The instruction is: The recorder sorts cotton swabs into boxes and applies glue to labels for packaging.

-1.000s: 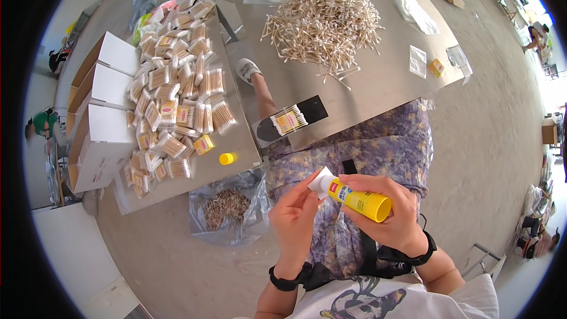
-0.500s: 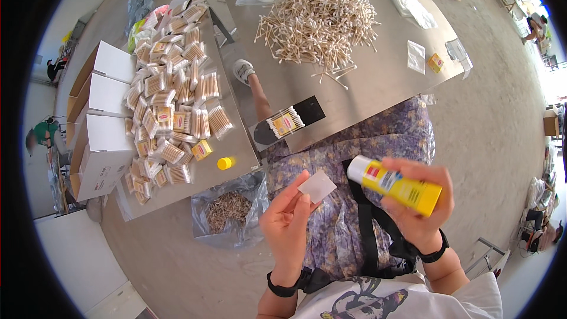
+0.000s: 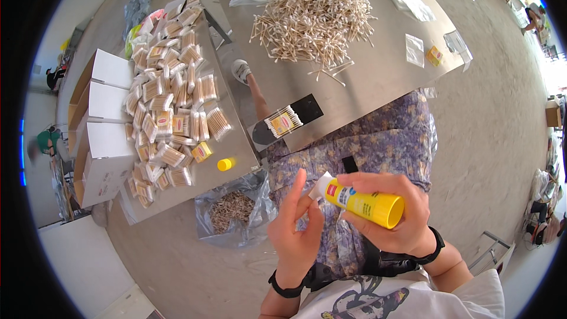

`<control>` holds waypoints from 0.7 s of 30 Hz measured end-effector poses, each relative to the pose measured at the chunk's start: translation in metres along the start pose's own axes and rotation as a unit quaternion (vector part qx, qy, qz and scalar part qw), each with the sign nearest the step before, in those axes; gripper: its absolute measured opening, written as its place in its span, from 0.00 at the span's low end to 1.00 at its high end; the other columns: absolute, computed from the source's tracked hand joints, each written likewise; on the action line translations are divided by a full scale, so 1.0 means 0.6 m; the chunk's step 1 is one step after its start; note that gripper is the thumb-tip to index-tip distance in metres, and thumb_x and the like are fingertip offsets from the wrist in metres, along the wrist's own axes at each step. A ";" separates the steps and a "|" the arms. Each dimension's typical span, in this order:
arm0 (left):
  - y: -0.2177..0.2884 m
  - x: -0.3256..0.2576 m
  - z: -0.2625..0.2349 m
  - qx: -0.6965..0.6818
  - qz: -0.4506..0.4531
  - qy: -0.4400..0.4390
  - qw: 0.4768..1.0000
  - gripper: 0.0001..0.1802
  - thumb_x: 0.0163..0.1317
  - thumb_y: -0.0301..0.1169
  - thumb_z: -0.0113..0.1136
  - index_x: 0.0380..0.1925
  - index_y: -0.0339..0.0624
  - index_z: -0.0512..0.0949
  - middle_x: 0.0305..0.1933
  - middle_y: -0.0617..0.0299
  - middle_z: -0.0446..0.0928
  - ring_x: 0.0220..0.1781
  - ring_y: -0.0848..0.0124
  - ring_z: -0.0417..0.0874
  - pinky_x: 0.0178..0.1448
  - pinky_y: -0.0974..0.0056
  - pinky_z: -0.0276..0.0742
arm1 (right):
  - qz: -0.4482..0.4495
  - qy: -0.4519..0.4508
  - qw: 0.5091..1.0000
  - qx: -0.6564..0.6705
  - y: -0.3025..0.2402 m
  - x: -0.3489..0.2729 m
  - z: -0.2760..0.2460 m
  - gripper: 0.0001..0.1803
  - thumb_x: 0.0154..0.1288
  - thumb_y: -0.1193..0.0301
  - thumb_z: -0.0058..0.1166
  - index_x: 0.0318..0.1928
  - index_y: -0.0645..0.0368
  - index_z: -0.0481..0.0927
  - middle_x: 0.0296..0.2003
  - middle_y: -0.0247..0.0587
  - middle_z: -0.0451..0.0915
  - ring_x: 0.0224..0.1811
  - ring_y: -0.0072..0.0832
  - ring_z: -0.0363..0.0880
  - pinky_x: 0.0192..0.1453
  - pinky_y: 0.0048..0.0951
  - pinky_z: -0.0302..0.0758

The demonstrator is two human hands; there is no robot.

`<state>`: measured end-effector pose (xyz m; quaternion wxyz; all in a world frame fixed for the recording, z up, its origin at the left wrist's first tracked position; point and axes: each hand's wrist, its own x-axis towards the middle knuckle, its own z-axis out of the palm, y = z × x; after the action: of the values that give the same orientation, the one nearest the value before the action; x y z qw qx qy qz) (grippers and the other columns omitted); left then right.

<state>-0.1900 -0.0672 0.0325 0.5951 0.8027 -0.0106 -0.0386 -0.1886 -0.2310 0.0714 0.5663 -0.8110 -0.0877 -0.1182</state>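
My right hand (image 3: pixel 393 210) is wrapped around a yellow glue stick (image 3: pixel 363 202), tilted with its white end toward my left hand (image 3: pixel 295 230). That end meets a small pale card at the left fingertips; most of the card is hidden behind the glue stick. My left thumb and fingers pinch the card from below. Ahead of my hands, a flat bundle of cotton swabs (image 3: pixel 283 121) with a yellow label lies on a black strip (image 3: pixel 307 108) at the table's corner. A yellow cap (image 3: pixel 225 165) stands on the left table.
A large heap of loose cotton swabs (image 3: pixel 319 18) covers the far table (image 3: pixel 378 77). Many packed swab bags (image 3: pixel 171 94) pile on the left table beside white cartons (image 3: pixel 109 136). Clear bags (image 3: pixel 409 0) and a small yellow box (image 3: pixel 434 55) lie far right. A bag of swabs (image 3: pixel 231 212) sits below.
My right hand has moved left and brought the glue stick's white end against the card, its yellow base now turned toward me. My left hand has moved slightly right and turned.
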 end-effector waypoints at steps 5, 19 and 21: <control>-0.006 -0.001 0.002 0.026 0.056 0.008 0.998 0.28 0.57 0.17 0.56 0.61 0.33 0.68 0.42 0.50 0.83 0.45 0.74 0.83 0.50 0.69 0.75 | 0.033 0.023 0.999 -0.034 0.003 0.014 -0.013 0.21 0.50 0.79 0.67 0.46 0.64 0.75 0.44 0.49 0.82 0.42 0.37 0.84 0.45 0.28 0.79; -0.088 0.092 0.058 -0.160 -0.125 -0.027 0.979 0.11 0.64 0.21 0.51 0.45 0.29 0.76 0.43 0.57 0.79 0.45 0.72 0.81 0.48 0.69 0.82 | 0.147 0.197 0.966 0.086 0.083 -0.020 -0.071 0.19 0.55 0.83 0.62 0.47 0.62 0.73 0.49 0.50 0.79 0.55 0.34 0.77 0.58 0.30 0.75; -0.108 0.126 0.091 -0.050 -0.051 -0.053 0.996 0.09 0.64 0.21 0.53 0.42 0.32 0.78 0.38 0.62 0.78 0.41 0.74 0.80 0.44 0.71 0.80 | 0.160 0.212 0.961 0.071 0.098 -0.015 -0.084 0.19 0.56 0.82 0.62 0.47 0.61 0.73 0.49 0.50 0.79 0.55 0.34 0.77 0.57 0.30 0.75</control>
<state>-0.1204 -0.1052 -0.0491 0.6301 0.7684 0.0002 -0.1118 -0.1858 -0.2984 0.0327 0.6392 -0.7287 0.1572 -0.1892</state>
